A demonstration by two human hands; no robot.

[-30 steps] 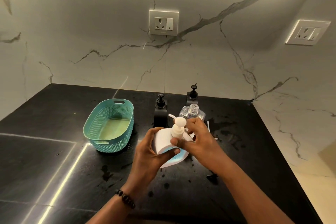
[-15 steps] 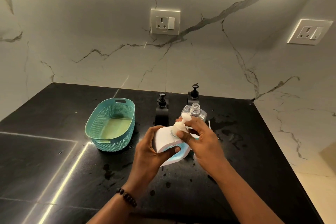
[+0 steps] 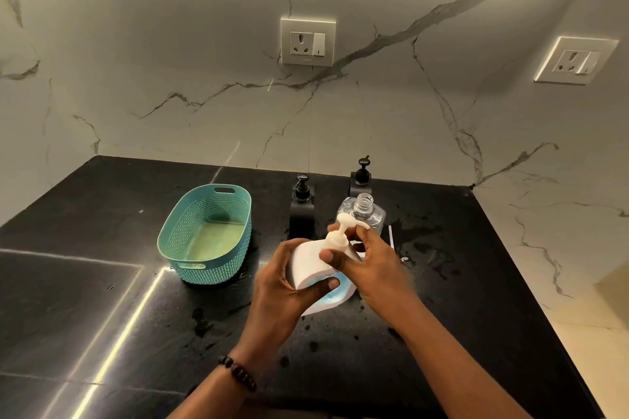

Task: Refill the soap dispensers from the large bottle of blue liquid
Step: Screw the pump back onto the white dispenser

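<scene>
Left of the hands sat one teal basket (image 3: 207,235) on the wet tabletop (image 3: 85,299). Between them, tilted, was the big white bottle (image 3: 311,264) of blue liquid: the left hand (image 3: 282,289) curled round its body, thumb across the blue label, while the right hand (image 3: 369,262) pinched its white pump (image 3: 338,236) with thumb and fingers. Just beyond stood two black dispensers (image 3: 301,206), pumps on, and one clear dispenser (image 3: 362,214) with its neck open; a thin white tube (image 3: 391,236) lay to the right of it. Likely risks: the bottle slipping in wet fingers as the pump twists free, or a knuckle tipping the uncapped clear dispenser so close behind. Two wall sockets (image 3: 308,41) sat above.
</scene>
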